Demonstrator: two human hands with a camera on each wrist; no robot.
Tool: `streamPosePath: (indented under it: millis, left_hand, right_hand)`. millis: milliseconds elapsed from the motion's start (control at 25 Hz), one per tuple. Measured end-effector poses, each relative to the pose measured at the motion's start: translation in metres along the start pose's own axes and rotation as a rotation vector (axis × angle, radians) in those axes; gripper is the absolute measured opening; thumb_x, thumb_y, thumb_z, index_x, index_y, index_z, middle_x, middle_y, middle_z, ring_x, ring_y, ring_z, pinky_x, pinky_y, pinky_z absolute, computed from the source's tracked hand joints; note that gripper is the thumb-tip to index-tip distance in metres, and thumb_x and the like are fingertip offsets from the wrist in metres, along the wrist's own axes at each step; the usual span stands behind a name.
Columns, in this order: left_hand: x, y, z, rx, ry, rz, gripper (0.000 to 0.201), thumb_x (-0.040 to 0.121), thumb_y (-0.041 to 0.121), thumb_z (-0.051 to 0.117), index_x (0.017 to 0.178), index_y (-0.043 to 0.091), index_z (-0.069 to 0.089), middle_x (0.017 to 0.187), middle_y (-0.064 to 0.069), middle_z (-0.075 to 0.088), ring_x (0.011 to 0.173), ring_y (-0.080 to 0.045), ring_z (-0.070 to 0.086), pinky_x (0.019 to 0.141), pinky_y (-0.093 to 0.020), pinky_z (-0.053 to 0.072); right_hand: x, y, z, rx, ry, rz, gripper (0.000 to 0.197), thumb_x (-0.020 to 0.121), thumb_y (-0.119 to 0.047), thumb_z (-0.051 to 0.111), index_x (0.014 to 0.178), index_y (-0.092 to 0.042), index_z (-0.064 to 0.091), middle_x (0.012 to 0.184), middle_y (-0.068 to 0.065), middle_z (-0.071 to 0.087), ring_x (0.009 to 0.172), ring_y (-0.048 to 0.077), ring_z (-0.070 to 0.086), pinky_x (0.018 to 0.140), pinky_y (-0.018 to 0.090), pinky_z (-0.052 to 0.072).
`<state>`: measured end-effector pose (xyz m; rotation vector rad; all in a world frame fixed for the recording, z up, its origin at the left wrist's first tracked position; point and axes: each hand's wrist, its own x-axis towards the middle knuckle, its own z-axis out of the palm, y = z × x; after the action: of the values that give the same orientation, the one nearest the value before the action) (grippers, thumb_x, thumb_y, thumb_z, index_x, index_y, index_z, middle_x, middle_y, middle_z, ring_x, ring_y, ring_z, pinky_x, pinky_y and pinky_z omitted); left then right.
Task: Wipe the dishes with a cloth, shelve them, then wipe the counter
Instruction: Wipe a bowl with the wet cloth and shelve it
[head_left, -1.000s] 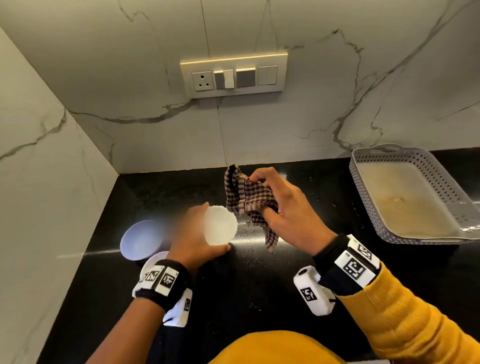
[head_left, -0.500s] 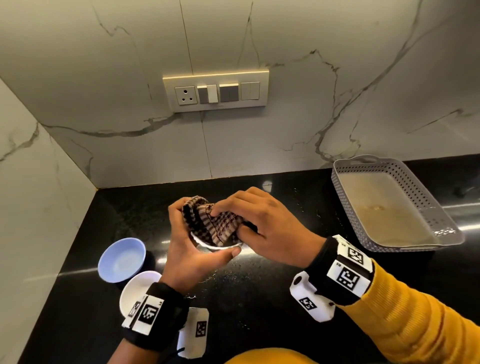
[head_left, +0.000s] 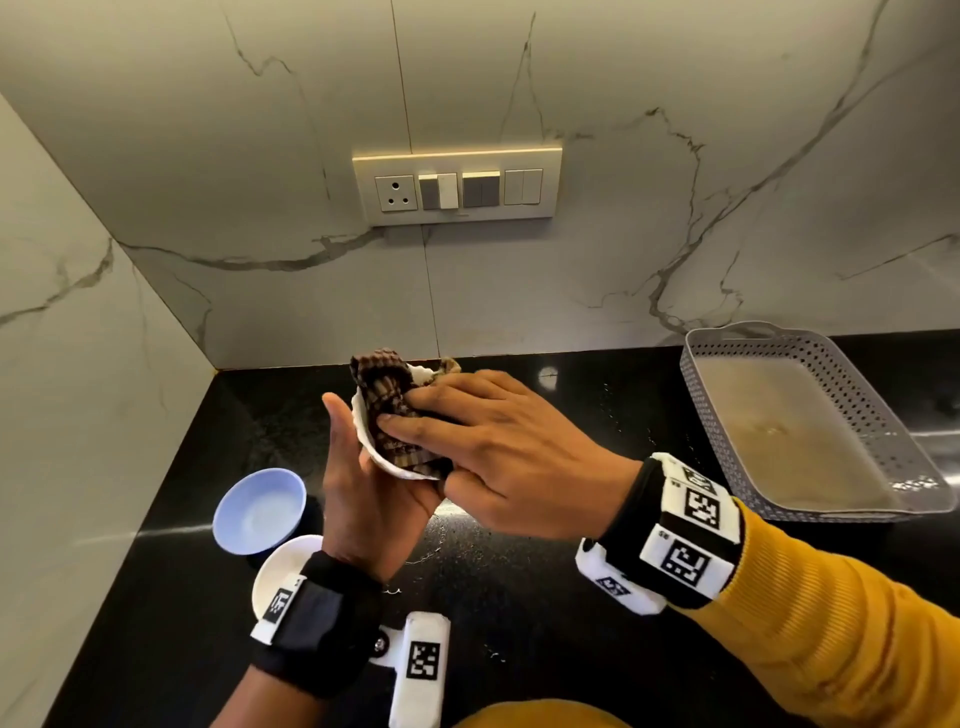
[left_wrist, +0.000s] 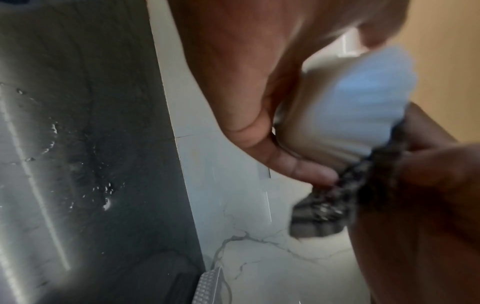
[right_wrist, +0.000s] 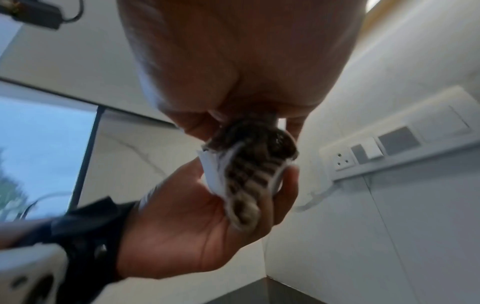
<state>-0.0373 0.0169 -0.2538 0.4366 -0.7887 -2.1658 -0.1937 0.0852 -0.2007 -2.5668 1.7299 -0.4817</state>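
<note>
Now, the scene: one small dish is under the cloth, above the black counter (head_left: 545, 597).
Landmark: the switch panel (head_left: 457, 186) on the marble wall; all places below are given from it.
Left hand (head_left: 366, 499): below the panel, a little to the left, raised over the counter. Its fingers and thumb curl around a small white fluted bowl (head_left: 400, 470) and hold it tilted, with the opening toward the right hand.
Right hand (head_left: 511, 457): below the panel, just right of the left hand, the two hands close together. Its fingers press a brown checked cloth (head_left: 387, 395) into the bowl, and the thumb goes under the rim.
Cloth: bunched, it fills the bowl, and a fold stands out over the upper rim.
Blue bowl (head_left: 260, 509): on the counter, below the panel and far to the left, upright.
White dish (head_left: 283, 569): on the counter just beside the blue bowl, nearer to the person, partly hidden by the left wristband.
Grey perforated basket (head_left: 698, 374): on the counter, below the panel and far to the right.
Counter surface: some water drops near the hands.
</note>
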Motion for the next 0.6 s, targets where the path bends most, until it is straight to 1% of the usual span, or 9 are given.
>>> streamPosePath:
  millis: [80,120,240,360,400,480,520,560,600]
  left_hand:
    - [0.001,0.000,0.006,0.102,0.125,0.000,0.076,0.095,0.072,0.034,0.138,0.015,0.062,0.138,-0.014,0.065,0.128,-0.028,0.063,0.097,-0.044,0.057]
    - [0.003,0.001,0.008,0.168,0.151,0.002,0.070,0.096,0.070,0.035,0.129,0.018,0.069,0.130,-0.012,0.070,0.119,-0.027,0.067,0.088,-0.041,0.059]
    - [0.008,0.004,0.011,0.307,0.182,0.059,0.057,0.097,0.062,0.039,0.119,0.020,0.071,0.112,-0.010,0.072,0.103,-0.024,0.069,0.075,-0.037,0.056]
    - [0.010,0.001,0.016,0.286,0.169,0.139,0.056,0.099,0.058,0.035,0.107,0.020,0.074,0.102,-0.008,0.073,0.098,-0.021,0.070,0.078,-0.035,0.057]
    - [0.009,0.000,0.018,0.257,0.174,0.133,0.059,0.100,0.061,0.032,0.103,0.021,0.076,0.101,-0.008,0.073,0.098,-0.022,0.069,0.082,-0.037,0.057]
    - [0.007,0.001,0.019,0.200,0.198,0.077,0.070,0.097,0.071,0.030,0.105,0.018,0.075,0.105,-0.009,0.072,0.103,-0.024,0.069,0.090,-0.042,0.055]
    - [0.008,0.001,0.019,0.186,0.210,0.044,0.074,0.095,0.075,0.031,0.107,0.017,0.075,0.108,-0.010,0.072,0.106,-0.026,0.069,0.094,-0.043,0.054]
    - [0.009,0.002,0.019,0.189,0.219,0.022,0.076,0.094,0.078,0.032,0.108,0.016,0.075,0.109,-0.010,0.073,0.108,-0.027,0.069,0.096,-0.045,0.053]
    - [0.011,0.003,0.020,0.210,0.226,0.016,0.076,0.095,0.077,0.032,0.108,0.017,0.076,0.111,-0.010,0.073,0.110,-0.027,0.069,0.097,-0.045,0.051]
  right_hand:
    - [0.002,-0.004,-0.003,-0.253,-0.063,-0.002,0.058,0.093,-0.039,0.035,0.147,-0.028,0.052,0.147,-0.001,0.055,0.136,0.022,0.047,0.106,0.044,0.036]
    - [0.003,-0.006,-0.004,-0.314,-0.079,0.003,0.053,0.093,-0.040,0.039,0.142,-0.027,0.054,0.141,-0.003,0.058,0.131,0.021,0.049,0.101,0.043,0.035]
    - [0.006,-0.005,-0.009,-0.281,-0.089,0.000,0.045,0.087,-0.039,0.052,0.129,-0.024,0.060,0.123,-0.005,0.065,0.120,0.020,0.053,0.095,0.040,0.038]
    - [0.005,0.003,-0.013,0.185,-0.056,-0.025,0.052,0.075,-0.023,0.057,0.126,-0.017,0.067,0.121,-0.001,0.068,0.121,0.021,0.056,0.103,0.036,0.042]
    - [0.003,0.004,-0.011,0.341,-0.045,-0.044,0.056,0.073,-0.018,0.057,0.128,-0.015,0.068,0.125,0.001,0.068,0.123,0.020,0.056,0.108,0.036,0.042]
    - [0.001,0.000,-0.009,0.516,-0.114,-0.009,0.068,0.073,-0.017,0.058,0.141,-0.016,0.061,0.141,0.003,0.061,0.134,0.018,0.050,0.118,0.033,0.036]
    - [-0.001,-0.001,-0.008,0.512,-0.159,0.018,0.074,0.075,-0.019,0.060,0.148,-0.018,0.054,0.148,0.004,0.055,0.140,0.017,0.044,0.121,0.031,0.032]
    - [-0.002,-0.001,-0.004,0.409,-0.171,0.022,0.078,0.076,-0.021,0.063,0.153,-0.017,0.049,0.153,0.006,0.050,0.144,0.019,0.041,0.123,0.031,0.028]
    - [-0.002,-0.001,0.000,0.213,-0.153,-0.001,0.081,0.077,-0.022,0.065,0.155,-0.016,0.045,0.154,0.007,0.049,0.146,0.022,0.040,0.125,0.033,0.026]
